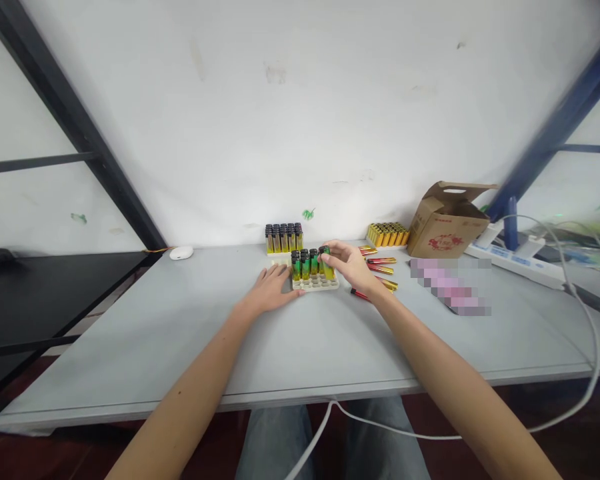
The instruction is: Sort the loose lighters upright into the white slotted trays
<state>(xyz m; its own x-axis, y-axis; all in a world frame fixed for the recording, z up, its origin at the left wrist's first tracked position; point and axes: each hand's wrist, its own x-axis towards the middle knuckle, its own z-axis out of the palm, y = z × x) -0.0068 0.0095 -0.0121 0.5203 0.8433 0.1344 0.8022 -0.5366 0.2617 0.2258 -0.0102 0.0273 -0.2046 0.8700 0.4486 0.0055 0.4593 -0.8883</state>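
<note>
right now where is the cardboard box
In the head view the cardboard box sits far right on the table by the wall, just right of the yellow lighter block and left of the white power strip.

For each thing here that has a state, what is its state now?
Front tray: partly filled, front slots empty.
Rear tray: full, lighters upright.
Loose lighters: lying flat, scattered.
Cardboard box: open, flap up.
Left hand: open, flat beside front tray.
Right hand: closed on green lighter standing in front tray.
</note>
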